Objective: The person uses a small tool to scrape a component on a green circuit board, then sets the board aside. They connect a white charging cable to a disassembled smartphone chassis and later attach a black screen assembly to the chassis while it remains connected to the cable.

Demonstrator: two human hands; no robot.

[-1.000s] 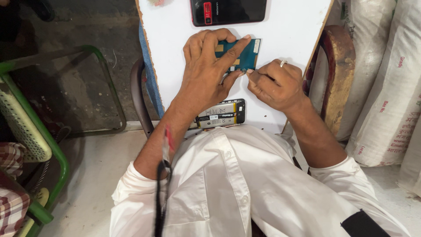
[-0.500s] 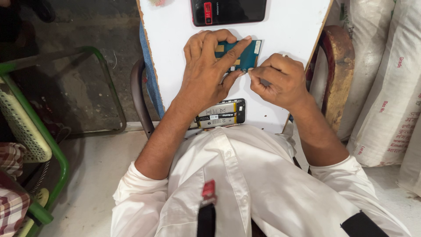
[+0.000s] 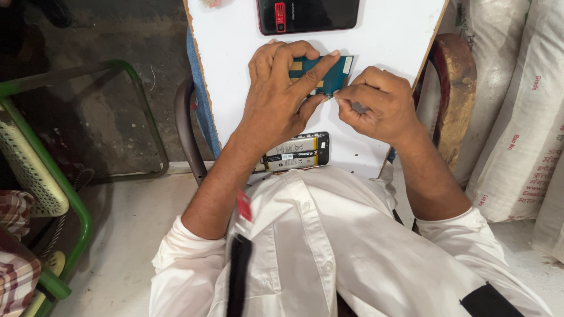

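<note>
A teal circuit board [image 3: 335, 73] lies on a white board [image 3: 235, 47] resting across my lap. My left hand [image 3: 279, 97] covers the circuit board's left part and pins it down, with the index finger stretched across it. My right hand [image 3: 376, 105] is curled into a pinch at the circuit board's lower right edge. It seems to grip a small thin tool, mostly hidden by the fingers. A phone battery [image 3: 296, 152] lies on the white board near my shirt, just below my left wrist.
A black phone body with a red part [image 3: 308, 14] lies at the far edge of the white board. A green metal chair frame [image 3: 53, 194] stands at left and white sacks [image 3: 517, 117] at right. A black strap with a red tag [image 3: 239, 258] hangs in front of my shirt.
My right hand has shifted left to the circuit board's edge and closed tighter. The hanging black strap with the red tag has swung across the lower view. My left hand stays put.
</note>
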